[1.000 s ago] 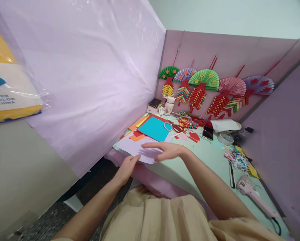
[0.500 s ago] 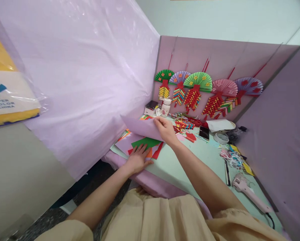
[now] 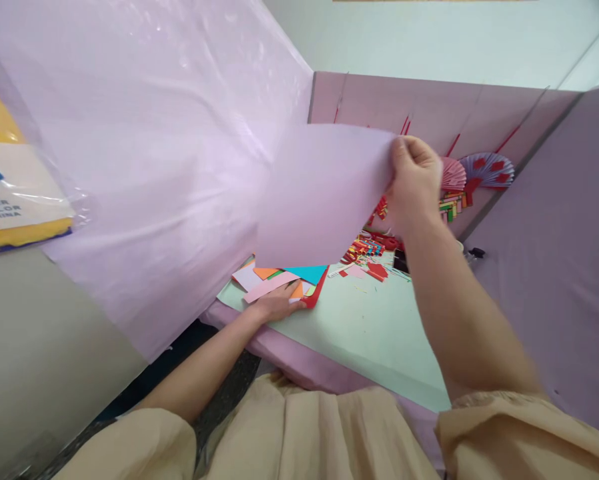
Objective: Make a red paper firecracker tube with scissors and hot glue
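Note:
My right hand is raised above the table with its fingers pinched on the upper right corner of a pale lilac sheet of paper, which hangs in the air and hides most of the back wall. My left hand lies flat, fingers spread, on a stack of coloured paper sheets at the table's near left corner; orange, green, cyan, pink and red sheets show in the stack.
The pale green table carries paper scraps and rolled paper pieces further back. Paper fan decorations hang on the purple partition. A purple plastic-wrapped panel stands at the left, with a yellow paper pack beside it.
My right hand has lifted the lilac sheet off the stack and raised it high. My left hand has settled flat on the stack, and the sheets beneath are uncovered.

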Demonstrator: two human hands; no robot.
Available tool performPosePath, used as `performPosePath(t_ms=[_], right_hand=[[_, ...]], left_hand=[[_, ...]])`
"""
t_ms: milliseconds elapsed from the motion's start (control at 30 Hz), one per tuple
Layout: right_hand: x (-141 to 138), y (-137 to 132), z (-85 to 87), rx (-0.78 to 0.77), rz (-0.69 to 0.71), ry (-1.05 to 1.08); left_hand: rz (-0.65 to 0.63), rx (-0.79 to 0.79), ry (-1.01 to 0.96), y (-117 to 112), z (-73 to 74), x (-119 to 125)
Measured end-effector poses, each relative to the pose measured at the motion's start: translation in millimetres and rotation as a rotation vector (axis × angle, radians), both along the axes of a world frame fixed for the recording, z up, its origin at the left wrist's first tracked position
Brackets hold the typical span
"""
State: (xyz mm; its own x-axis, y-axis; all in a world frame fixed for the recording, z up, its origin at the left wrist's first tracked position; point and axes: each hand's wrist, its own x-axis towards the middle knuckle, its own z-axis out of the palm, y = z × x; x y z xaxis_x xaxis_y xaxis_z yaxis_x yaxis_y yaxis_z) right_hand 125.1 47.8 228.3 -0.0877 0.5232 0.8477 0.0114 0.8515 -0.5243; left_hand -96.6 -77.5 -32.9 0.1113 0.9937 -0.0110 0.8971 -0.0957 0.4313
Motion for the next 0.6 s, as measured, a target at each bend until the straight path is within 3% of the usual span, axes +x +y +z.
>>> performPosePath(t_ms=[167, 300, 400, 500, 600], right_hand=[[81.0, -12.0, 26.2, 0.041, -0.193, 0.186], [120.6, -50.3, 19.4, 0.107, -0.26, 0.263], [136.3, -88.8, -11.8, 0.1, -0.272, 0.213], [149.2, -124.6, -60.1, -0.05, -0.217, -0.016], [159.9, -147.3, -111.8, -0.121, 0.079, -0.385]], left_hand=[[-0.052, -0.02, -0.06, 14.3, 5.6, -4.6], [-0.118, -0.032, -0.164, 23.4, 17.1, -7.8], [-0.145, -0.035, -0.19, 25.3, 20.6, -9.0], [-0.127, 0.014, -0.095, 26.4, 14.8, -6.1], [0.006, 0.037, 0.039, 32.5, 5.8, -0.6]])
